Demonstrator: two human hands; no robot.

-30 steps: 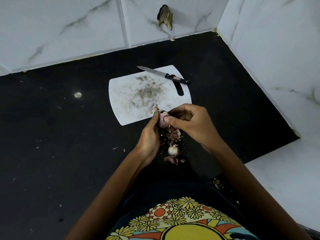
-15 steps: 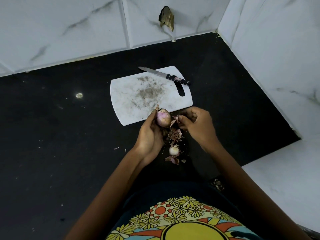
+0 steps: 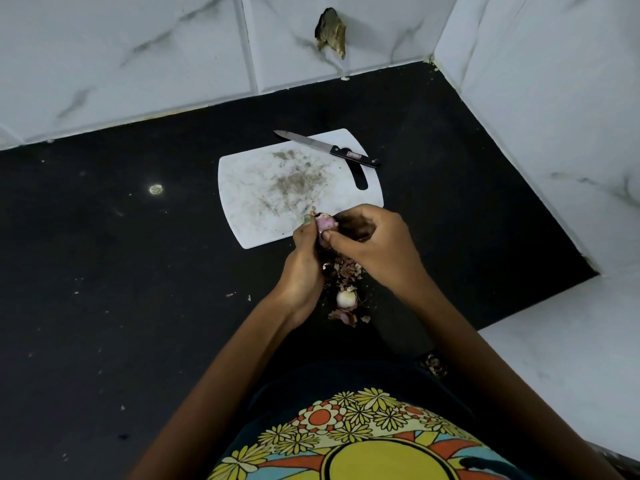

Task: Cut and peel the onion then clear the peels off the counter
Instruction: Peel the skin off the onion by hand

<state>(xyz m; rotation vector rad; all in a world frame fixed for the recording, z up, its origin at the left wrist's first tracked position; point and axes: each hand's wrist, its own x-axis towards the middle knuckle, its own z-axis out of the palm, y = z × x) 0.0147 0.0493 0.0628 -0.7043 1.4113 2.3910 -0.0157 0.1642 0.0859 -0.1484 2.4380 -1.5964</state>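
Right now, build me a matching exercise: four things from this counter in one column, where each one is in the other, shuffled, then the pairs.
Things:
1. knife
2. onion
3. pile of peels
4. cutting board

Places:
A. held between both hands
B. flat on the black counter
C. across the board's far corner
D. on the counter beneath the hands

Pairs: 1-C, 2-A, 3-D, 4-B

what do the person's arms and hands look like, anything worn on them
Both forearms are bare with no sleeves in view. The left hand and right hand wear no gloves, and no watch or bracelet shows at either wrist. The left thumb tip looks smudged with a greenish stain. Whether any ring is worn cannot be told.
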